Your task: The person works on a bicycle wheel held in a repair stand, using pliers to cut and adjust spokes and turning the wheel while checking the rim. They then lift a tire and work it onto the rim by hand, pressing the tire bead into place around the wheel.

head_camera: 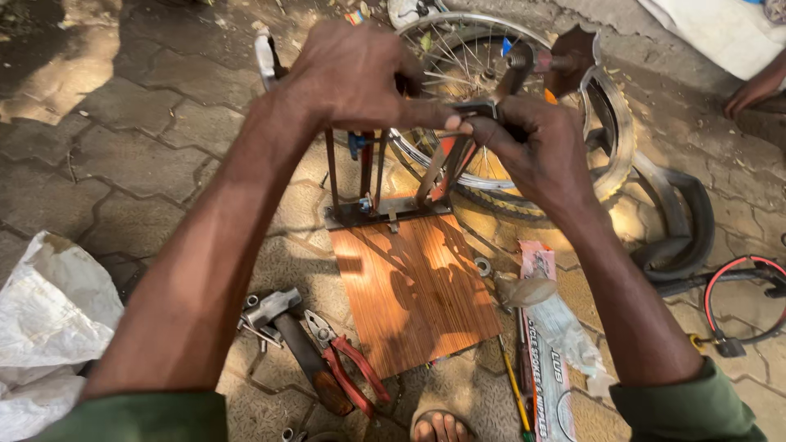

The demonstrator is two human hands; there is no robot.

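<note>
My left hand (356, 74) and my right hand (532, 151) meet at the top of a small metal stand (368, 184) with upright bars. The stand is fixed at the far end of a brown wooden board (417, 286) lying on the paving. Both hands grip a dark metal part (475, 108) at the stand's top, fingers closed around it. Right behind the stand lies a spoked bicycle wheel (467, 61) with its tyre (618, 135). What exactly sits between the fingers is hidden.
A hammer (291, 331) and red-handled pliers (344, 364) lie left of the board. A screwdriver (514, 385) and printed packets (550, 344) lie to its right. A white sack (49, 327) sits far left, a black inner tube (684, 237) and red cable (737, 282) right. Another person's hand (753, 90) rests at top right.
</note>
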